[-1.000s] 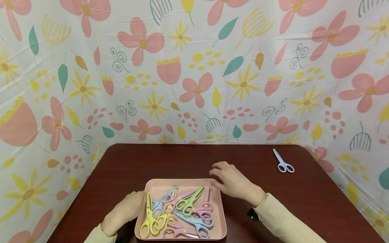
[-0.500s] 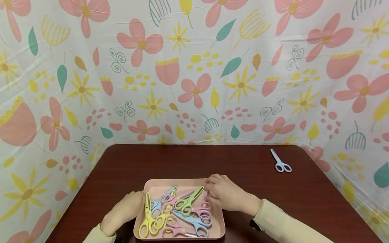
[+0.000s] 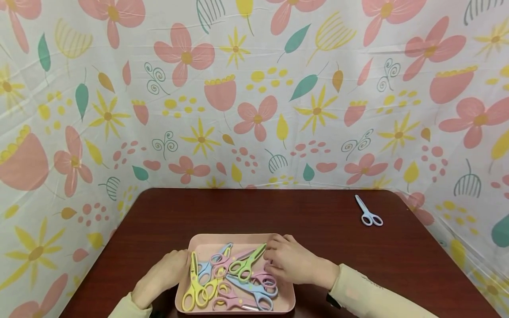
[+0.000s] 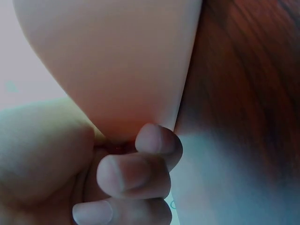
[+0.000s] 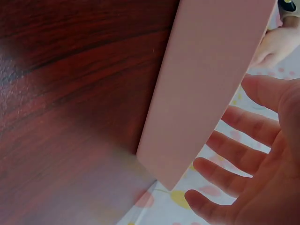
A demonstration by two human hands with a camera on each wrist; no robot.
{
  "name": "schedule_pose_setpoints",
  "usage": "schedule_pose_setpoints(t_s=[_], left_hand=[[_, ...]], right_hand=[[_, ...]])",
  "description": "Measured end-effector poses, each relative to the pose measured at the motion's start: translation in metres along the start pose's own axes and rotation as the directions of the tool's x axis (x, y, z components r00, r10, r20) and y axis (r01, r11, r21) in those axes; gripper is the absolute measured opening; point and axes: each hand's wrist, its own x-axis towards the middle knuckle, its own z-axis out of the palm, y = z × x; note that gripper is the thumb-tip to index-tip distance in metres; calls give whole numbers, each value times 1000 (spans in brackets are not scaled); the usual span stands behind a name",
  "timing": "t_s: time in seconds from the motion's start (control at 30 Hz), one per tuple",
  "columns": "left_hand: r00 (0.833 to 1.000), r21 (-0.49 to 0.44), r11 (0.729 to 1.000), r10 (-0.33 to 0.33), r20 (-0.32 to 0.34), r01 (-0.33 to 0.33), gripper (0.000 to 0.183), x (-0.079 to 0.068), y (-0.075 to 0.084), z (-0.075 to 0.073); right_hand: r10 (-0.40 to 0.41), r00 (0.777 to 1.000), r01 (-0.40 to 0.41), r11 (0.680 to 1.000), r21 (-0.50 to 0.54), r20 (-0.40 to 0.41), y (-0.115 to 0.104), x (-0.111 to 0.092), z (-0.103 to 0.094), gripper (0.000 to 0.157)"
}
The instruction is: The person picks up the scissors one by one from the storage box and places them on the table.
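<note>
Evidently, the pink tray (image 3: 234, 237) is grasped at its left side by the left hand (image 3: 169, 268), whose fingers are curled. The right hand (image 3: 293, 261) is held over the tray's right side, its fingers loosely spread and its grip released; whether the green scissors (image 3: 248, 261) are touched cannot be told. These are found inside, among yellow scissors (image 3: 194, 279), blue scissors (image 3: 243, 284) and pink scissors (image 3: 234, 302). Separate light-blue scissors (image 3: 367, 213) are noted, far right on the table (image 3: 310, 207).
</note>
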Motion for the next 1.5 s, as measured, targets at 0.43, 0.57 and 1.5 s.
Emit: schedule_pose_setpoints(t_s=[0.43, 0.57, 1.5], left_hand=[[1000, 6, 1000, -7, 1, 7, 25, 2, -1, 1], [1000, 1, 1000, -13, 10, 13, 25, 2, 0, 1], [1000, 11, 1000, 20, -14, -20, 23, 2, -4, 4]], right_hand=[[-45, 998, 47, 998, -34, 46, -8, -3, 9, 12], [-46, 998, 47, 998, -42, 46, -8, -3, 10, 12], [-21, 998, 26, 996, -89, 58, -9, -1, 12, 16]])
